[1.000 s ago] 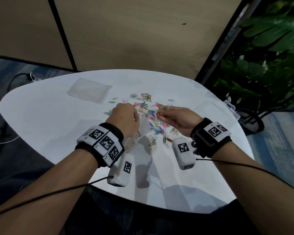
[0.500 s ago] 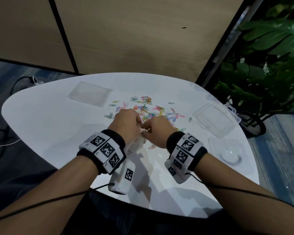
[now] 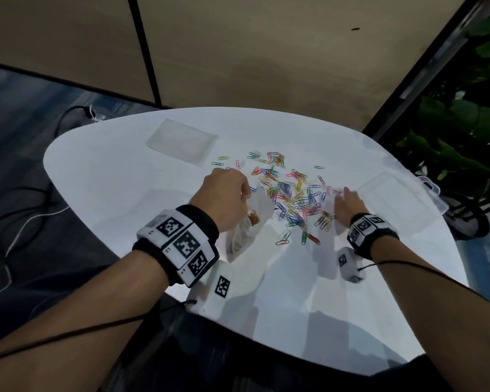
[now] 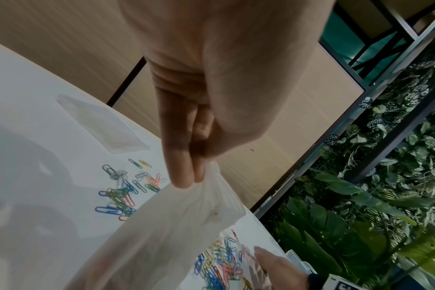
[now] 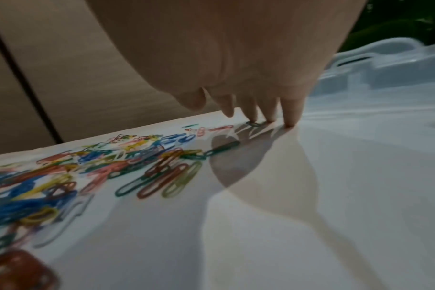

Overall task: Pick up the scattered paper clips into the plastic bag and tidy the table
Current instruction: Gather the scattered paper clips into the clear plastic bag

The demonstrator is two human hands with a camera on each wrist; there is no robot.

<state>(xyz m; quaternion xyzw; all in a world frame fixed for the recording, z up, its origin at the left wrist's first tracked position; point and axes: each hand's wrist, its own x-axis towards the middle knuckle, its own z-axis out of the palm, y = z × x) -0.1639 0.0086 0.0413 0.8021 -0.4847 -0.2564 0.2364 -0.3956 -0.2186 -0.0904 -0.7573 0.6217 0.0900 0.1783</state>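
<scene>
The left hand (image 3: 226, 200) holds the plastic bag (image 3: 245, 224) up by its rim just above the white bench (image 3: 111, 176); in the left wrist view the fingers (image 4: 180, 157) lie close together and pinch the gathered edge of the bag against the thumb, and the rest of the bag hangs slack below them toward the near side. A small clump of orange paper clips already lies inside the bag. The right hand (image 3: 347, 205) reaches out flat to the right edge of the heap of coloured paper clips (image 3: 292, 196), which lies spread across the middle of the bench between the two hands. In the right wrist view its fingers (image 5: 289, 111) are straight and slightly apart, with the tips down on the bench, one of them on a single clip at the far edge of the scatter; they hold nothing. A flat clear plastic lid (image 3: 181, 141) lies on the far left part of the bench, well apart from the clips. A clear plastic box (image 3: 393, 202) sits just to the right of the right hand, near the bench edge, with green plants (image 3: 458, 137) beyond it.
</scene>
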